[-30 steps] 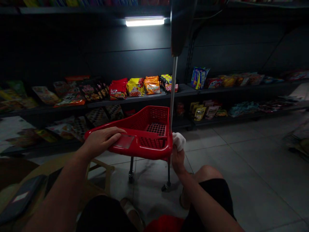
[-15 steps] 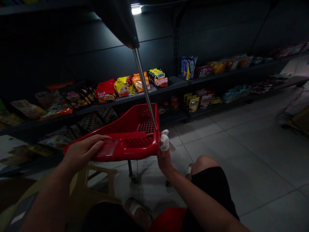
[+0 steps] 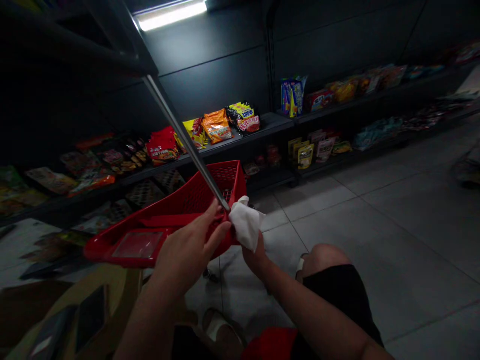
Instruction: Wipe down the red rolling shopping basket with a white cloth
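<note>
A red plastic shopping cart basket [image 3: 150, 252] with a clear panel on its near rim is in front of me. A metal pole [image 3: 187, 142] rises from its right corner. My left hand [image 3: 191, 245] lies over the near rim beside the pole's foot, its thumb apart from the stretched fingers. My right hand [image 3: 255, 250] is closed on a white cloth [image 3: 246, 222], pressed to the basket's right corner. The cloth partly hides those fingers.
Shelves [image 3: 270, 122] with bagged snacks [image 3: 217, 126] run along the back wall under a lit tube lamp [image 3: 172, 14]. A yellowish stool [image 3: 108, 280] at lower left carries a dark phone [image 3: 92, 317]. Tiled floor [image 3: 360, 225] spreads to the right.
My left hand has moved right along the rim to the pole's foot. The basket and pole have turned and tilted left in view. More of the white cloth is spread out.
</note>
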{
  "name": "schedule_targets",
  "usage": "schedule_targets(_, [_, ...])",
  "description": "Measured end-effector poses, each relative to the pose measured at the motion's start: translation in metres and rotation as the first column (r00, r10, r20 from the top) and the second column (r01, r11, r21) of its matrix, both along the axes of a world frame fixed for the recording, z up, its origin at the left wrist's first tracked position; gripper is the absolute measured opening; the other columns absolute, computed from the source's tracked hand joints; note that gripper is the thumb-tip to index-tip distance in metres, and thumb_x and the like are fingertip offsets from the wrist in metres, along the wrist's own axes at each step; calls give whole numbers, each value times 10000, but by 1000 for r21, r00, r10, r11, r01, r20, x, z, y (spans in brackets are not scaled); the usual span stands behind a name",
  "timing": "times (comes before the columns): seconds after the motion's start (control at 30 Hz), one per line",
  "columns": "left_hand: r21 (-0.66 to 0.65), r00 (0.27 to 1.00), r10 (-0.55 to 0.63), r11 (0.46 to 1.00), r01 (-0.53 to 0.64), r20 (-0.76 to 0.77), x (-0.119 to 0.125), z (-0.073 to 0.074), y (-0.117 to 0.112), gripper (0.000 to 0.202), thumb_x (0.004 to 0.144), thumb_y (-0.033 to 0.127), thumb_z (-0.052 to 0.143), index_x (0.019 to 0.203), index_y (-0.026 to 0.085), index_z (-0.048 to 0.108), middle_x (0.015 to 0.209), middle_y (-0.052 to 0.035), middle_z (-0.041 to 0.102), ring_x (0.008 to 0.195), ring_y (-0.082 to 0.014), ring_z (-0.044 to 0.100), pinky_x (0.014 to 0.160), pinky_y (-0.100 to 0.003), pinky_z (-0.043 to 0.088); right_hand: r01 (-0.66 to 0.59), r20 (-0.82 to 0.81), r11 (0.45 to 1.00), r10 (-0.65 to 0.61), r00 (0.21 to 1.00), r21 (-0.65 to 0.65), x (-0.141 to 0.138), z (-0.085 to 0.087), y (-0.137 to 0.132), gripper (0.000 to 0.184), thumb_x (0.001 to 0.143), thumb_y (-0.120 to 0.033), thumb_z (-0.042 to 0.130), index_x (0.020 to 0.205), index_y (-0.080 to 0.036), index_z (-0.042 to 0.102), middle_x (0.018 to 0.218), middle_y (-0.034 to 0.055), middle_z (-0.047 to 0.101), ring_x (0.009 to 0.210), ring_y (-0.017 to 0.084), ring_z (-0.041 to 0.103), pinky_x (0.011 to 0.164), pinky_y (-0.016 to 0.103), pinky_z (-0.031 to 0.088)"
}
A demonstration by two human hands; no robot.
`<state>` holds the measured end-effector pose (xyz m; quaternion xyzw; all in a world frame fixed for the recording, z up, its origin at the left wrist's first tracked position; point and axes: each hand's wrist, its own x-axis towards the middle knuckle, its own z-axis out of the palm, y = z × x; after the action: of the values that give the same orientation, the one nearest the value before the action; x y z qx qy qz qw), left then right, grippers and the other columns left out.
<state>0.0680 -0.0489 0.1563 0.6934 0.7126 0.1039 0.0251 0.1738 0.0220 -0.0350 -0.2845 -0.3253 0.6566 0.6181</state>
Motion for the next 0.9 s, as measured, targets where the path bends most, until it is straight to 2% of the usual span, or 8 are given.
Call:
schedule_targets(0.13, [-14, 980, -195, 981, 194, -33, -6, -1, 1, 458, 964, 494, 424, 1359, 339, 597, 1255, -3, 717, 1048, -221, 722, 849, -309, 561, 37, 250, 950, -119, 961, 312, 15, 38, -4, 396, 828, -439, 678, 1136, -191, 683, 1185, 97, 704, 1134, 288, 633, 1041, 448, 491])
schedule_targets(0.3, [74, 929, -370, 926, 369, 6, -42, -4, -19, 314, 945, 345, 514, 1166, 289, 730, 1095, -23, 779, 854, -167, 758, 710, -213, 559, -129, 328, 658, -188, 926, 742, 18, 66, 0, 347, 933, -435, 560, 1216, -257, 656, 1351, 64, 622, 1280, 248, 552, 1169, 445, 341])
schedule_targets(0.37, [141, 897, -443, 889, 436, 16, -56, -4, -28, 337, 932, 298, 537, 1223, 288, 706, 1176, -40, 750, 911, -175, 756, 746, -219, 569, -194, 386, 609, -201, 900, 769, 14, 63, 21, 370, 912, -423, 600, 1223, -228, 642, 1281, 76, 654, 1211, 246, 591, 1153, 445, 342])
schedule_targets(0.5, [184, 862, -505, 852, 490, 42, -91, -2, -40, 321, 912, 262, 552, 1174, 297, 734, 1138, -47, 759, 870, -178, 761, 701, -230, 574, -292, 560, 625, -286, 778, 724, 4, 64, 53, 281, 927, -369, 589, 1109, -178, 686, 1083, 87, 710, 1013, 233, 634, 1020, 407, 416])
schedule_targets(0.63, [182, 946, -300, 944, 276, 122, -130, -4, -48, 304, 923, 387, 524, 918, 250, 795, 933, -46, 803, 814, -188, 755, 715, -250, 574, -485, 683, 504, -355, 638, 715, -12, 91, 21, 227, 927, -343, 607, 1071, -200, 708, 1076, 82, 712, 1009, 220, 610, 961, 358, 423])
schedule_targets(0.73, [222, 994, 14, 974, -38, 109, -135, -9, -58, 393, 927, 490, 501, 1153, 260, 726, 1099, -45, 777, 927, -209, 742, 770, -273, 571, -519, 670, 429, -389, 632, 739, -23, 99, -3, 335, 956, -333, 570, 1265, -222, 636, 1262, 82, 663, 1125, 221, 574, 1001, 360, 403])
schedule_targets(0.83, [320, 971, 198, 919, -232, 137, -114, -12, -64, 523, 951, 513, 443, 1398, 257, 538, 1247, -64, 720, 1071, -232, 706, 842, -313, 557, -520, 703, 476, -419, 576, 709, -26, 86, 8, 322, 947, -279, 578, 1259, -237, 642, 1247, 72, 673, 1108, 225, 582, 1011, 379, 392])
schedule_targets(0.9, [333, 950, 251, 894, -301, 183, -99, -12, -61, 534, 964, 512, 405, 1415, 241, 496, 1216, -77, 728, 1054, -239, 709, 822, -327, 552, -474, 745, 580, -441, 501, 662, -26, 76, 21, 285, 919, -244, 600, 1193, -214, 676, 1208, 88, 688, 1108, 248, 584, 1033, 415, 375])
